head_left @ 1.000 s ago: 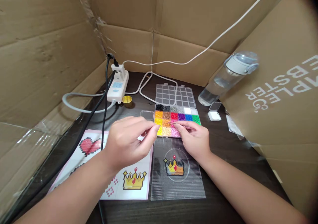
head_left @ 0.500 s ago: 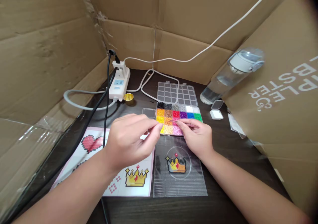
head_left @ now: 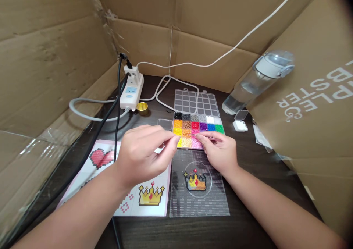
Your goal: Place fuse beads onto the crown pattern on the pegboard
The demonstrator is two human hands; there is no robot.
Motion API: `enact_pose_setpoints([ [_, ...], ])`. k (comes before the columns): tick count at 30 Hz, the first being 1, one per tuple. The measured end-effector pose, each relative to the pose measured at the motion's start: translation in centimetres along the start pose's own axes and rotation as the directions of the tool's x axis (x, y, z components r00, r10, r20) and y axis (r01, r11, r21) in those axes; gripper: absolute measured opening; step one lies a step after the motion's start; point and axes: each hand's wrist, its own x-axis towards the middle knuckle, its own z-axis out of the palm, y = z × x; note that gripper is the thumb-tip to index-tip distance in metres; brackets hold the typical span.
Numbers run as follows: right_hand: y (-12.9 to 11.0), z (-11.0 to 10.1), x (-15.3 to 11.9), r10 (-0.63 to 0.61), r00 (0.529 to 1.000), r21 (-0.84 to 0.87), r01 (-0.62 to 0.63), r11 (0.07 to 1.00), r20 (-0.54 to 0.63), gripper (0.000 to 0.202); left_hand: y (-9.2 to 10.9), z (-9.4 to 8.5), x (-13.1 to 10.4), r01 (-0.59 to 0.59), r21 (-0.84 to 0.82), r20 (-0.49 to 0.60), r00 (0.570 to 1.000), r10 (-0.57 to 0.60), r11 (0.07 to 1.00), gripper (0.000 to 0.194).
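Note:
My right hand [head_left: 220,149] pinches a pair of metal tweezers [head_left: 206,137], whose tips point left over the orange compartments of the bead box [head_left: 219,128]. Close to those tips is my left hand [head_left: 147,151], thumb and forefinger pinched together; anything between them is too small to make out. Below the hands lies a clear pegboard [head_left: 182,205] bearing a partly coloured bead crown [head_left: 195,182] inside a round outline. Under my left forearm, a pattern sheet [head_left: 163,208] shows a printed crown [head_left: 151,194] and a red heart [head_left: 100,157].
A white power strip [head_left: 131,94] with black and white cables stands back left, near a small gold cup [head_left: 142,108]. The box's clear lid [head_left: 195,102] lies open behind it. A water bottle [head_left: 256,81] and a small white case [head_left: 240,126] are at right. Cardboard walls surround the table.
Both hands hold nearly the same pose over the bead box. The whole view has shifted very slightly; no object has visibly moved on the table.

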Motion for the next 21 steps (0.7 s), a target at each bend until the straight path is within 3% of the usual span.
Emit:
enact_pose_setpoints([
  [12, 0.07, -0.12, -0.09, 0.046, 0.999, 0.023, -0.047, 0.999, 0.014, 0.011, 0.05, -0.17, 0.1, -0.013, 0.02, 0.0, 1.0, 0.013, 1.0, 0.004],
  [21, -0.13, 0.2, 0.02, 0.003, 1.0, 0.007, -0.003, 1.0, 0.003, 0.008, 0.01, -0.17, 0.09, -0.013, 0.014, -0.007, 1.0, 0.013, 1.0, 0.006],
])
